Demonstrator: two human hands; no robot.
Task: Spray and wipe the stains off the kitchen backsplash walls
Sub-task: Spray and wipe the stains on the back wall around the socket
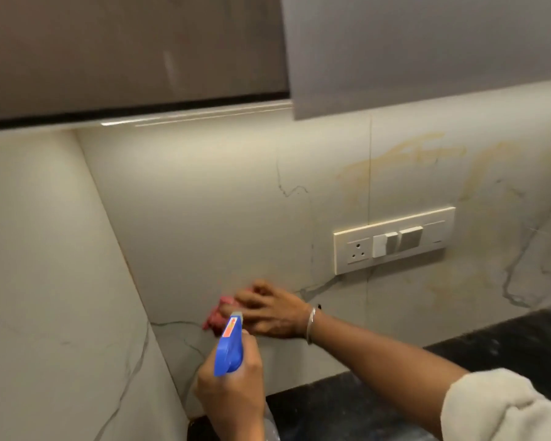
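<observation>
The pale marble backsplash wall (223,198) carries yellow-brown stains (417,157) at its upper right, above the switch plate. My right hand (268,310) presses a pink cloth (217,316) flat against the lower wall near the corner, with its fingers spread over the cloth. My left hand (233,396) grips a spray bottle with a blue trigger head (231,345). Its nozzle points at the wall just in front of the cloth. The clear bottle body is mostly hidden below my left hand.
A white switch and socket plate (393,240) is fixed to the wall right of my right hand. A black stone countertop (490,345) runs along the bottom right. Upper cabinets (134,52) hang overhead. A side wall (45,281) closes the corner at left.
</observation>
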